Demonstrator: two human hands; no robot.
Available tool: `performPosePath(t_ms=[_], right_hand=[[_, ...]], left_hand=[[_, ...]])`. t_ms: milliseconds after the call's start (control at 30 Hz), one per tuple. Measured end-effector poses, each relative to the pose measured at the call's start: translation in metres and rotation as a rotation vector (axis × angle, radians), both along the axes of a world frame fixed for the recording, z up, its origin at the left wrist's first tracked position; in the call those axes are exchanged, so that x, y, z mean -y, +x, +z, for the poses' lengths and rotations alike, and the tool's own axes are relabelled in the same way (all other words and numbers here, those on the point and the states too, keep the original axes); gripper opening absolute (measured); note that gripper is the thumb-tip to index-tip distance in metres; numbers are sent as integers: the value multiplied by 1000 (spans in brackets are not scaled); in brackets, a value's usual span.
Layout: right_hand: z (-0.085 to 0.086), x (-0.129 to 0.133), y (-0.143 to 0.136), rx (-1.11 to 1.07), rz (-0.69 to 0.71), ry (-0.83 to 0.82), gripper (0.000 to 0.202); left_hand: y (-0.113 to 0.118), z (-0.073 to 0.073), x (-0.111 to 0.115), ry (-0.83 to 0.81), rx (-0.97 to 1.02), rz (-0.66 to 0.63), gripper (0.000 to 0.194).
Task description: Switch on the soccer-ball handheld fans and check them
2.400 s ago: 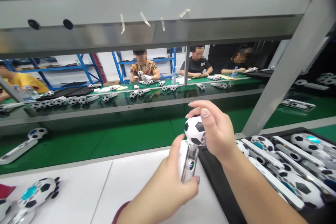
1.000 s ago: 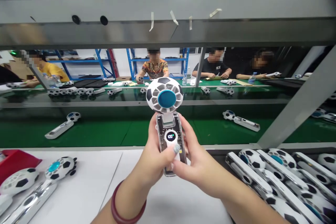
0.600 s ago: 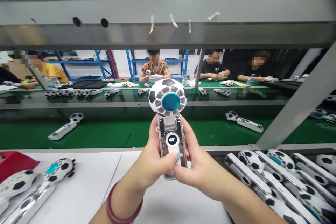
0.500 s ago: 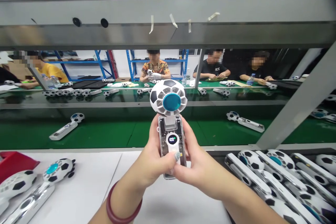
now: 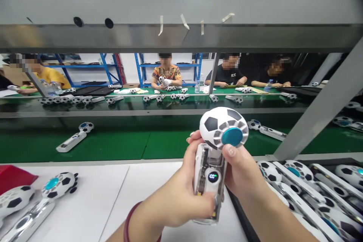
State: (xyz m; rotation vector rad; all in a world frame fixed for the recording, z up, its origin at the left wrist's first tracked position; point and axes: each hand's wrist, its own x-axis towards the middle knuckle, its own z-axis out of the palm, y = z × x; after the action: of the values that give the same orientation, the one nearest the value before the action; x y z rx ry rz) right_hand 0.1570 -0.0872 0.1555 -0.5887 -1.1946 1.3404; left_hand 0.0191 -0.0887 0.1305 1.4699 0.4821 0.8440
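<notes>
Both hands hold a handheld fan (image 5: pixel 210 196) with a round soccer-ball head, a teal centre cap and a clear handle. A small round display on the handle is lit. My left hand (image 5: pixel 181 193) wraps the handle, its thumb lying across the front below the display. My right hand (image 5: pixel 241 170) grips from the right, its thumb pressed at the lower edge of the ball head and its fingers hidden behind. The fan is held above the white worktop (image 5: pixel 113 181), tilted slightly to the right.
On the right, a black tray (image 5: pixel 236 211) holds several similar fans. More fans (image 5: pixel 31 211) lie at the left beside a red bin (image 5: pixel 17 177). Beyond runs a green conveyor (image 5: pixel 170 143) carrying fans. A slanted metal post (image 5: pixel 317 102) stands at right. Several co-workers sit across.
The fan has moved right, down and closer, tilting a little. My right thumb has shifted from the lower handle up to the ball head; my left hand still grips the handle.
</notes>
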Motion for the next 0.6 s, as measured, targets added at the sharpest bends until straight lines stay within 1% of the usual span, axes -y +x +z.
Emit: performPosePath(t_ms=[100,167,300,433,500,533,600], right_hand=[[-1,3,-8,-74,-90,-72,45],[0,4,-11,-105,-117,-97,44],[0,4,-12,-153,-105,-125,44],[-3,3,-11,-105,-94,-120,47],[-4,2,-9,-65,-63,-98,48],[-4,1,-7,-40,-21,-82,49],[-3,0,2,44,118,-17,53]], left_hand=[[3,2,1,-52,9,-9,81],[2,3,1,-46,-19,10,79],[0,5,0,18,-81,48,80],[-2,5,0,53,-121,62,80],[-4,4,0,71,-137,58,81],[-5,4,-1,77,-142,31,82],[-8,3,-3,113,-142,-64,85]])
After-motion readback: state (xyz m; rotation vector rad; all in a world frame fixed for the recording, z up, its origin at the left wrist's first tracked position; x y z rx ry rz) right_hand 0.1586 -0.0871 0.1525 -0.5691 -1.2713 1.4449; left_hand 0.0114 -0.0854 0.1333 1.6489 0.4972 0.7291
